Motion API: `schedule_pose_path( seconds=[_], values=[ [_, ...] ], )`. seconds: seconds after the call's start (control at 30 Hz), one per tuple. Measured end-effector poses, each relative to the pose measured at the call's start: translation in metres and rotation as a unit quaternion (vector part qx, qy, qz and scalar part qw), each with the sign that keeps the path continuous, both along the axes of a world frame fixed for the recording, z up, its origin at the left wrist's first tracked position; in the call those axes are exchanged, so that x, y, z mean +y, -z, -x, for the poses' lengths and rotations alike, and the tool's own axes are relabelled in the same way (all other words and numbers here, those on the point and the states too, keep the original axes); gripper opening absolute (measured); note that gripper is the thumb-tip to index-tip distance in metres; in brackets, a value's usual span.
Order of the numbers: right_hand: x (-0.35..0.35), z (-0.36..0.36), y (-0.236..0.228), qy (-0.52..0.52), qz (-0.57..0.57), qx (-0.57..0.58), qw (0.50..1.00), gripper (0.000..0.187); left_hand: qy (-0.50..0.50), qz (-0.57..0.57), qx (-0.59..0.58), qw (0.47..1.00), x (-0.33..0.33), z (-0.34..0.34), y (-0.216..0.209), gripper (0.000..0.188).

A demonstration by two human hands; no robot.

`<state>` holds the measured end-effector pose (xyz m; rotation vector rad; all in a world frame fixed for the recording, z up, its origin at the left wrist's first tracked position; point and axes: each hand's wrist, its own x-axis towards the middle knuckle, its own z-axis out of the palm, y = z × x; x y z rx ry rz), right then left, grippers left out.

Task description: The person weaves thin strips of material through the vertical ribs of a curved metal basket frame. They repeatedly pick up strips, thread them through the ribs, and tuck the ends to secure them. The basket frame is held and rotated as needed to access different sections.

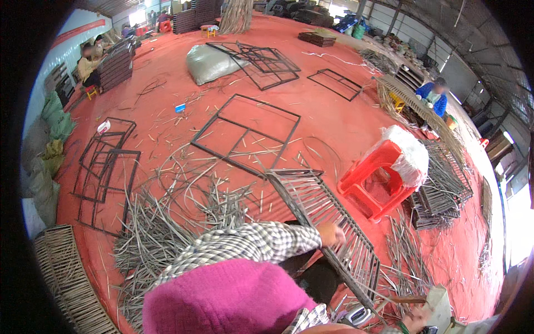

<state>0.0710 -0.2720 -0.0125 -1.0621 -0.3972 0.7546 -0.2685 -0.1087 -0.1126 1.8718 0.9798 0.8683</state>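
Observation:
A slatted frame [311, 200], dark-edged with grey strips woven across it, leans at a slant in front of me. My left hand [332, 234], in a black-and-white checked sleeve, lies at its side rail with the fingers curled; what they hold, if anything, is hidden. Low at the right edge of the picture, my right hand [414, 320] is blurred beside a greyish-beige sheet-like thing [439, 309] and a thin brown stick-like piece [409, 299]. Its grip cannot be made out. Magenta knitted cloth [228, 298] covers the bottom middle of the view.
Loose grey strips [150, 245] heap at my left. Bare metal frames [245, 133] lie ahead on the red floor. A red stool [378, 175] with white wrapping stands right, near stacked woven panels [439, 189]. A person in blue [436, 100] sits beyond.

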Motion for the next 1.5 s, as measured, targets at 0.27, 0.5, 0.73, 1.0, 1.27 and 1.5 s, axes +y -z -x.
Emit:
schedule_pose_path(
  seconds=[0.27, 0.5, 0.73, 1.0, 1.27, 1.5],
  values=[
    [-0.035, 0.031, 0.021, -0.068, 0.035, 0.052, 0.996, 0.035, -0.530, -0.263, -0.090, 0.801, 0.179, 0.262, -0.248, 0.038],
    [-0.066, 0.056, 0.043, -0.059, 0.119, 0.027, 0.991, 0.048, -0.118, -0.025, -0.111, 0.987, 0.045, 0.090, -0.118, 0.020],
    [-0.019, 0.092, 0.041, -0.218, 0.190, 0.021, 0.957, 0.044, 0.010, -0.004, 0.106, 0.994, -0.018, 0.021, -0.059, 0.019],
    [0.014, 0.128, 0.039, -0.254, 0.193, 0.028, 0.947, 0.042, 0.120, -0.053, 0.218, 0.967, -0.037, -0.023, -0.062, 0.021],
    [0.031, 0.122, 0.031, -0.297, 0.259, 0.014, 0.919, 0.036, 0.214, -0.094, 0.246, 0.941, -0.029, -0.032, -0.065, 0.023],
    [0.040, 0.125, 0.017, -0.311, 0.283, -0.051, 0.906, 0.028, 0.231, -0.061, 0.176, 0.955, -0.022, -0.030, -0.061, 0.024]
  ],
)
